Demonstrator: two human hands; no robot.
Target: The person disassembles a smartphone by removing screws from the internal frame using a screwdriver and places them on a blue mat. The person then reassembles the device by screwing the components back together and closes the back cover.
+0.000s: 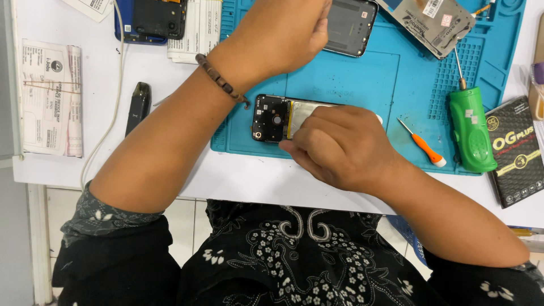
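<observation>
An opened phone with its back off lies on the blue work mat, its dark camera end to the left and a silvery battery beside it. My right hand rests over the phone's right part and grips it from the near side, hiding most of the body. My left hand is raised above the mat farther back, fingers curled; whether it holds something small is hidden. It hangs beside a dark phone back cover. A bead bracelet circles my left wrist.
On the mat's right lie a small orange-handled screwdriver and a green electric screwdriver. A black box sits at the far right. Another dark phone, papers, a black stick-shaped device and a white cable lie to the left.
</observation>
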